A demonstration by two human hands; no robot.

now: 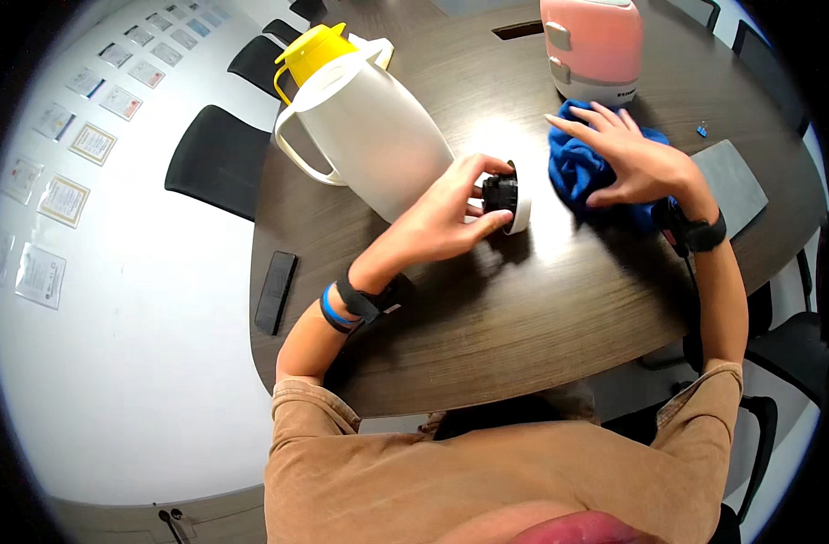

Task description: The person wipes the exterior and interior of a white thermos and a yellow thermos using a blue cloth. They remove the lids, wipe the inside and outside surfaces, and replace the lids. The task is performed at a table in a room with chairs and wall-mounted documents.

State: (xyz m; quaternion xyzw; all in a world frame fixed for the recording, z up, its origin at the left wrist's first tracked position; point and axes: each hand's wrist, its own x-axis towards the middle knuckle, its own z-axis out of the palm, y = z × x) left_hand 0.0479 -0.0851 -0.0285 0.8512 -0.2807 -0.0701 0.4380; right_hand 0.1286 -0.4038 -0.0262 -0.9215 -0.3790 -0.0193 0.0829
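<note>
My left hand (pixel 446 213) grips a round stopper (pixel 501 193) with a black inner part and a white rim, fingers and thumb on either side of it. To its left a white thermos jug (pixel 369 122) with a loop handle stands on the table, looking tilted in this wide view. My right hand (pixel 637 159) has its fingers spread over a crumpled blue cloth (pixel 573 172); whether it touches the cloth I cannot tell. Black straps circle both of my wrists.
Behind the jug stands a yellow-topped jug (pixel 315 54). A pink and white appliance (pixel 596 45) is beyond the cloth. A black phone (pixel 276 292) lies near the table's left edge, a grey flat item (pixel 730 189) and a small blue piece (pixel 702 130) at right. Black chairs (pixel 217 159) surround the table.
</note>
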